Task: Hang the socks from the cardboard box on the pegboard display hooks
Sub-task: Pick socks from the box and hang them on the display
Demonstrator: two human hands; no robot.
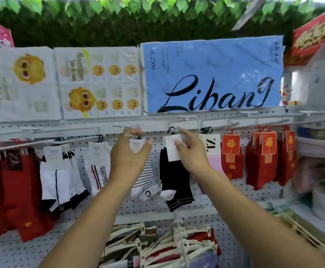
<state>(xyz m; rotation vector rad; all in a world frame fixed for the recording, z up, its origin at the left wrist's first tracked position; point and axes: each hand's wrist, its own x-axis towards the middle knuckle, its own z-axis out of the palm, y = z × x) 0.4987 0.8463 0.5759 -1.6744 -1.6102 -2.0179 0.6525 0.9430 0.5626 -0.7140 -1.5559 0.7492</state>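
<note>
A white perforated pegboard display wall [177, 207] fills the view, with long white metal hooks [76, 139] jutting out along its top rail. On the shelf above it lie a big blue plastic package with black script lettering [212, 74] and white tissue packs printed with yellow monkey faces [98, 82]. Red socks with red card labels [262, 161] hang at the right, and more red socks [12, 186] at the left. Low down lies a heap of socks on cream plastic hangers [157, 244]. Both bare forearms reach up and forward to the middle hooks. The left hand [130, 151] is raised, back to the camera, with its thumb spread wide and its fingertips curled at a hook's tip, just in front of the white sock with thin black stripes [144, 180]. Whether it grips anything there cannot be told. The right hand [191, 151] pinches the white card label of a black ankle sock with a white heel [175, 182], thumb on the card's front and forefinger stretched up to the sock's small black hanger at the hook. That sock hangs down against the pegboard, just beside the striped one.
</note>
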